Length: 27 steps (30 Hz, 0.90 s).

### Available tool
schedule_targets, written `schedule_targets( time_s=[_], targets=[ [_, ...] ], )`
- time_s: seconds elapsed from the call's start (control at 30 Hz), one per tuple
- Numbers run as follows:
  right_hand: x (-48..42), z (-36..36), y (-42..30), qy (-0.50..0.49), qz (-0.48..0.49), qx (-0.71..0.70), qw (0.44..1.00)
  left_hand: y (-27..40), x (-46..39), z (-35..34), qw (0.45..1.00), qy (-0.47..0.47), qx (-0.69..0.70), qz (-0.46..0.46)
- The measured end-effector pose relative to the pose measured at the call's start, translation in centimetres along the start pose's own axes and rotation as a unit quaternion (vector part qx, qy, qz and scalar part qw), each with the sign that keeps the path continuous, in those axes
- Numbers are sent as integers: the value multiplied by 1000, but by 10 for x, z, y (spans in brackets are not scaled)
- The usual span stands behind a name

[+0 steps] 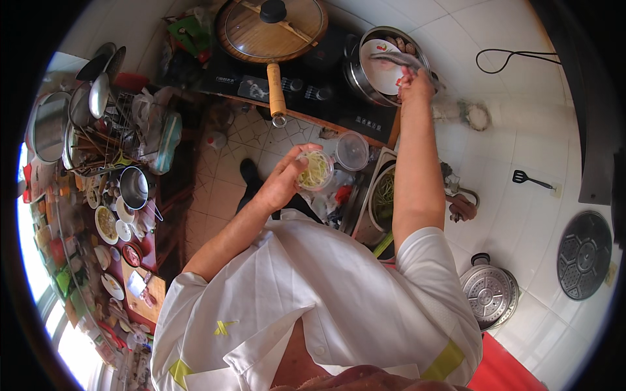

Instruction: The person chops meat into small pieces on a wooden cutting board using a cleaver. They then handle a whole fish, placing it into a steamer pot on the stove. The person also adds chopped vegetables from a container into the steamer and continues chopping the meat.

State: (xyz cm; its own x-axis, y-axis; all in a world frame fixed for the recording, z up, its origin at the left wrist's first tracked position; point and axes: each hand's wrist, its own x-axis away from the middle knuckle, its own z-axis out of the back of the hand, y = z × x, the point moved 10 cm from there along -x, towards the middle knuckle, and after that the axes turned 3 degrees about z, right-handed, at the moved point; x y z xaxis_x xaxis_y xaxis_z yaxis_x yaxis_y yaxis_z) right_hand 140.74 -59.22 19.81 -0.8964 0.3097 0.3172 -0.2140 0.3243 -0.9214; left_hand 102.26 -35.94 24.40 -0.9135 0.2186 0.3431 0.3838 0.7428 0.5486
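My left hand [283,183] grips a small clear plastic cup [326,182] with pale yellow-green shreds [313,168] in it, its thumb over the rim. The cup's round clear lid [352,150] hangs swung out beside it. At the upper right, my right hand [416,87] holds what looks like a whole grey fish [398,59] above a white plate [375,73] with red decoration. That plate sits inside a steel pot [353,73] on the stove, with several brown, round things [403,45] along its far side.
A lidded wok [274,34] stands on the black stove [225,80], its wooden handle [276,90] pointing towards me. Below the stove's right end is a sink [364,222] with a basin of greens [384,198]. At left, a cleaver [138,282] lies on a cutting board [154,293].
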Motion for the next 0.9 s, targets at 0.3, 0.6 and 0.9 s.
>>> schedule_targets(
  time_s=[0.3,0.6,0.9],
  targets=[
    [4,-2,25,44,-31,17,998,-1,12,14,1000,6,13,3],
    [26,-3,48,41,-82,203,975,7,19,26,1000,24,2,-11],
    [4,18,7,57,115,661,739,11,12,22,1000,8,7,-13]
  ],
)
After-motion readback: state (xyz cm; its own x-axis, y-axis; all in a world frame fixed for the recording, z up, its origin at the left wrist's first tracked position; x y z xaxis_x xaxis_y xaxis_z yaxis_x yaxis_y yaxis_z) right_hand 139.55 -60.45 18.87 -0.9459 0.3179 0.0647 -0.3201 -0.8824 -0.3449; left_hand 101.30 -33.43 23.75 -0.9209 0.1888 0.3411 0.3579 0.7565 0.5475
